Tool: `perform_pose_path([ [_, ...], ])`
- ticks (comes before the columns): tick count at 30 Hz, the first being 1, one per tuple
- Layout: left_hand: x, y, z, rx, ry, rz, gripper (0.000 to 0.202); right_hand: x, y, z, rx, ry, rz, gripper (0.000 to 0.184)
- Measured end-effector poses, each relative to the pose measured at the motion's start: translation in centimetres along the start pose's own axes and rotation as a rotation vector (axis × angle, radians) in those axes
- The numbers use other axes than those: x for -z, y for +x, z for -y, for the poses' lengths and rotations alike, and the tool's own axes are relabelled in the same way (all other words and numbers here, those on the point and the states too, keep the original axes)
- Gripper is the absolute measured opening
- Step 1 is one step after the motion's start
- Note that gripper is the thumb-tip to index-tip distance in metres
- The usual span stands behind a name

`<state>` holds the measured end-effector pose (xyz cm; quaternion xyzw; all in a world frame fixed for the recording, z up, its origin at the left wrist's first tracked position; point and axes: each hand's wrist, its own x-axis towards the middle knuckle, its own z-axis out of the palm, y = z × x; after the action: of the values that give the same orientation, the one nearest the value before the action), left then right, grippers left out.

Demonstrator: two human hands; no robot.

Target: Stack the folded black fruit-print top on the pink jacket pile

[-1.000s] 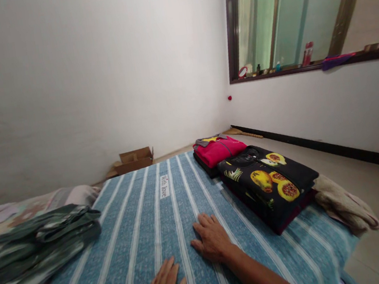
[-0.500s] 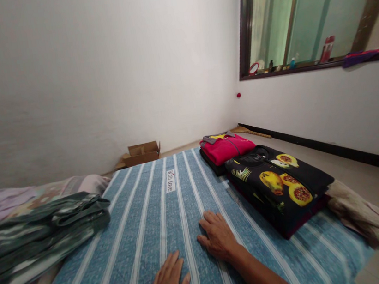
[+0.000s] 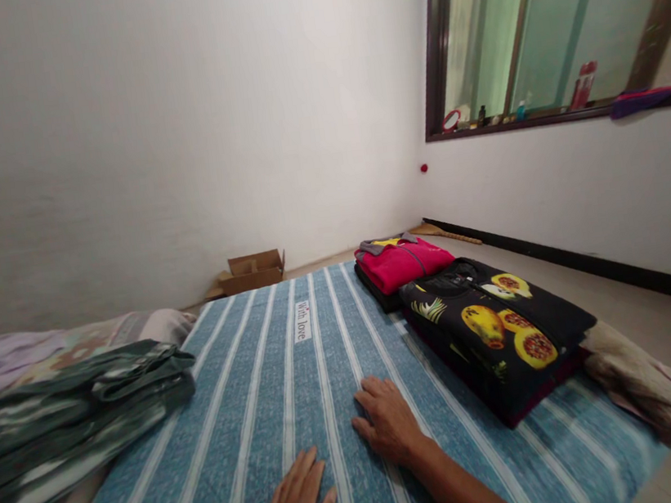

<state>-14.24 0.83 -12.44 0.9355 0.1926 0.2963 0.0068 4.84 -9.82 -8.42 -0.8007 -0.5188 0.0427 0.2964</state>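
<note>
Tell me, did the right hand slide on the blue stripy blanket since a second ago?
No. The right hand lies flat on the striped blanket, at the same spot beside the fruit-print folded garment and below the white label. Only the camera shifted.

One bit of writing to read here: a small white label [image 3: 301, 321] sewn on the blue striped blanket [image 3: 257, 410], toward the far edge of the bed, says "With love" running lengthwise. Nothing else shows legible words or numbers.
</note>
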Motion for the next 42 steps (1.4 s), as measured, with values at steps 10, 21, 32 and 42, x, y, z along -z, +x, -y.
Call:
perform_pose_path([
  [10,0.36,-0.02,-0.08,-0.049,0.065,0.015,0.033,0.03,0.11,0.0,0.004,-0.001,-0.013,0.021],
  [21,0.11,-0.02,0.24,-0.155,0.124,-0.064,0.032,-0.39,-0.08,-0.32,0.003,0.018,-0.022,0.022],
  [32,0.07,-0.23,0.0,-0.135,0.128,-0.068,0.032,-0.27,-0.12,-0.15,0.01,-0.015,-0.032,0.021],
  [42,-0.15,-0.52,-0.09,-0.103,0.114,-0.046,0.031,-0.73,-0.36,-0.6,0.027,-0.026,-0.033,0.026],
])
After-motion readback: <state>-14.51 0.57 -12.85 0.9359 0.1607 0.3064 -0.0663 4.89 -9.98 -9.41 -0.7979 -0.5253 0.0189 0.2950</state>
